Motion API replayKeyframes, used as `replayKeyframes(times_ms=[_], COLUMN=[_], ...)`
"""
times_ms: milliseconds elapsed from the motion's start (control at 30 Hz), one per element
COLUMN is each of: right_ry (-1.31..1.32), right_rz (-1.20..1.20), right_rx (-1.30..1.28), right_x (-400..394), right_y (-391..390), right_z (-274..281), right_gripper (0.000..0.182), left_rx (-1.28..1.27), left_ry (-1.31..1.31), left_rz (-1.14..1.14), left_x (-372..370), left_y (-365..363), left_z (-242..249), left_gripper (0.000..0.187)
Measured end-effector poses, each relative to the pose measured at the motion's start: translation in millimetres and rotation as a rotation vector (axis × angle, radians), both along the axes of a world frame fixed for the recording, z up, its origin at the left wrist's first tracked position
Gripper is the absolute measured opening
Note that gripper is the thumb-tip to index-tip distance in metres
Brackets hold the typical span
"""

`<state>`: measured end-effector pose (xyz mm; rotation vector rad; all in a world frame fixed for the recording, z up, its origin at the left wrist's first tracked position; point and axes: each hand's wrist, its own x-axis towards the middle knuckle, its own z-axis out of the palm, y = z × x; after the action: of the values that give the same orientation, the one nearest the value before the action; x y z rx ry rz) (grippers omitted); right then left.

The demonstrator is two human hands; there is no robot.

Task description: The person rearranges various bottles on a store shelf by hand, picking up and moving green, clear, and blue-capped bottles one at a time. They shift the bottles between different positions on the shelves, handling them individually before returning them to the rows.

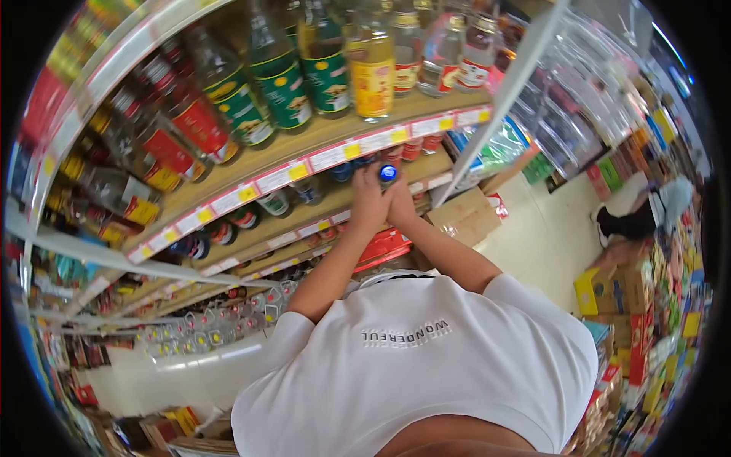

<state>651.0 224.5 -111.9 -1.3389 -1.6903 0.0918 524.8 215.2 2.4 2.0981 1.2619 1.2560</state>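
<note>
A bottle with a bright blue cap (387, 173) is upright between my two hands, at the front of a lower shelf. My left hand (368, 202) is closed around its left side, and my right hand (401, 202) is closed on its right side. The bottle's body is mostly hidden under my fingers. Just behind it, bottles with red labels (412, 149) stand on the same shelf. To the left of my hands are blue-labelled bottles (340, 170).
Green-labelled bottles (280, 90) and a yellow-labelled bottle (371, 76) fill the shelf above, behind a price-tag strip (327, 158). A white post (499, 107) rises at the right. A cardboard box (464, 216) is beside my right forearm. A person (653, 210) is in the aisle.
</note>
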Motion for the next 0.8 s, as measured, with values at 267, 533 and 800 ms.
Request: replayKeyframes(times_ms=[267,533,800], right_ry=[0.112,0.233,0.134], right_rz=[0.032,-0.005,-0.050], right_rx=[-0.080,-0.193,-0.124], right_x=[-8.1,-32.7,-41.5], right_y=[-25.6,-42.7,-36.1], right_z=[67.7,86.0,83.9], right_gripper=[0.065,0.072,0.069], left_rx=[-0.031,0.040,0.048], left_ry=[0.008,-0.068,-0.091], left_rz=[-0.053,-0.058,-0.061], left_x=[-9.1,-32.5,-40.7], left_y=[-7.9,-8.6,-3.1], left_z=[13.7,-6.1,-5.1], left_gripper=[0.065,0.070,0.070])
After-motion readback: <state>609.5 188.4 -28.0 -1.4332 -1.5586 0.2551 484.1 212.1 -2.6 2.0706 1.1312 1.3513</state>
